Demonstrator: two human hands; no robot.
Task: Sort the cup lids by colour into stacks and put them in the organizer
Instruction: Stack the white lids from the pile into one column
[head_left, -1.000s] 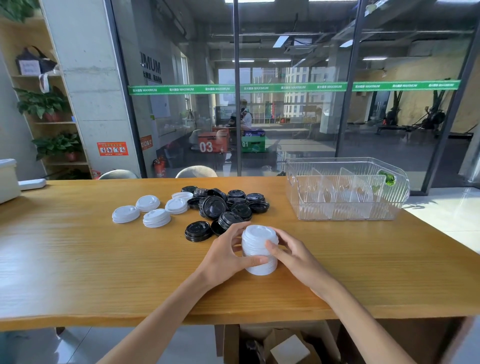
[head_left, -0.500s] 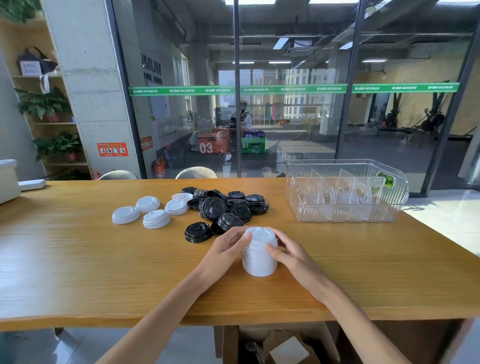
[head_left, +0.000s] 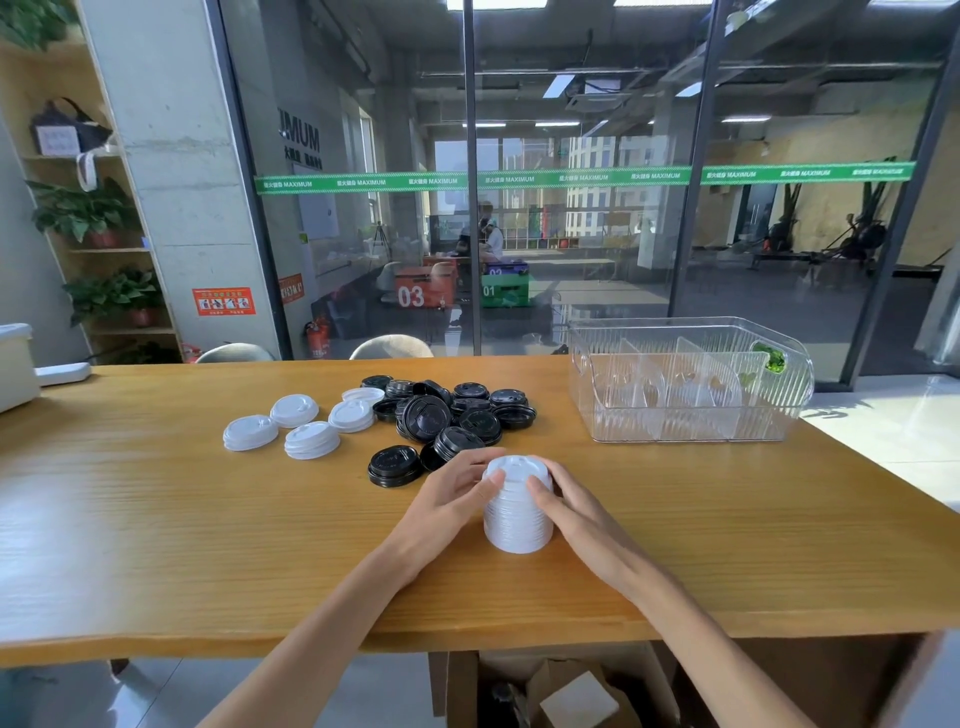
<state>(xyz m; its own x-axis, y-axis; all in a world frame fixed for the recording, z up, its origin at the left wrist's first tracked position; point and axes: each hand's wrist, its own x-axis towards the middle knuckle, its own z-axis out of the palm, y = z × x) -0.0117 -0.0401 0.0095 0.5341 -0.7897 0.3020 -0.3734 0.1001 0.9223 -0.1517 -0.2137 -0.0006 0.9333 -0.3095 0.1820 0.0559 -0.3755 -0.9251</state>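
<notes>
White plastic lids form a tall stack (head_left: 517, 512) that stands on the wooden table (head_left: 156, 519), close to the front edge. The left hand (head_left: 449, 491) and the right hand (head_left: 569, 506) cup it from both sides, with fingers curved around the upper part and thumbs on the near face. More white lids (head_left: 306, 423) lie in small piles to the far left, and the black lids (head_left: 447, 415) are in a loose heap just behind the hands. The clear organizer (head_left: 688, 384) stands well apart at the right, and its compartments seem empty, though the transparent dividers make this hard to read. The stack is probably very light, smooth and a little flexible, so it may lean or slide apart. I would hold it low, near the base, with gentle pressure from two sides.
</notes>
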